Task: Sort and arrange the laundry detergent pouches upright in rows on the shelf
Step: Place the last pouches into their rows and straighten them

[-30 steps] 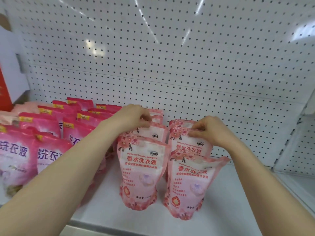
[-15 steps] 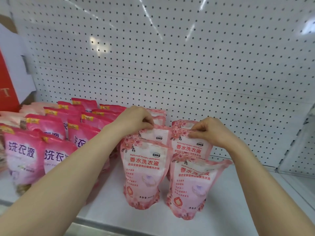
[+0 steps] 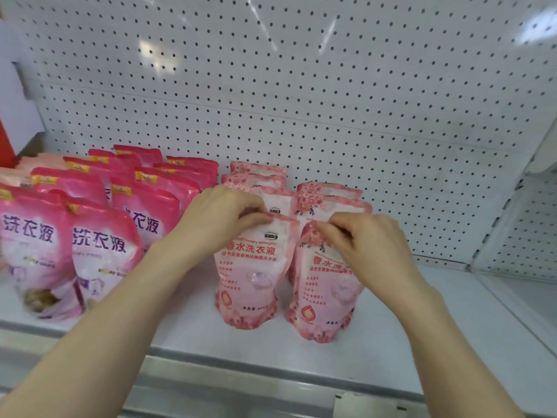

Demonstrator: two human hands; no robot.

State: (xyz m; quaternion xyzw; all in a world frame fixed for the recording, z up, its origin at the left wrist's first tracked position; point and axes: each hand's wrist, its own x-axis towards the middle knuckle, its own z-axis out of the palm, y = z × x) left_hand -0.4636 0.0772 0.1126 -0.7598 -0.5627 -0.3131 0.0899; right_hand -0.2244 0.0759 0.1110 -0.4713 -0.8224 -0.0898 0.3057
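Two rows of light pink floral pouches stand upright on the white shelf [image 3: 422, 342]. My left hand [image 3: 223, 215] pinches the top edge of the front pouch of the left row [image 3: 250, 282]. My right hand [image 3: 370, 245] pinches the top of the front pouch of the right row [image 3: 319, 300]. More floral pouches [image 3: 259, 176] stand behind both, partly hidden by my hands. To the left, several darker pink pouches [image 3: 99, 248] with purple lettering stand in rows.
A white pegboard [image 3: 331, 86] backs the shelf. A pegboard side panel [image 3: 518, 230] closes the right end. The shelf's metal front rail [image 3: 241, 384] runs below my forearms. A red and white box [image 3: 12, 101] sits at far left.
Both hands have come forward from the second pouches in each row to the tops of the front pouches. The camera has shifted slightly right.
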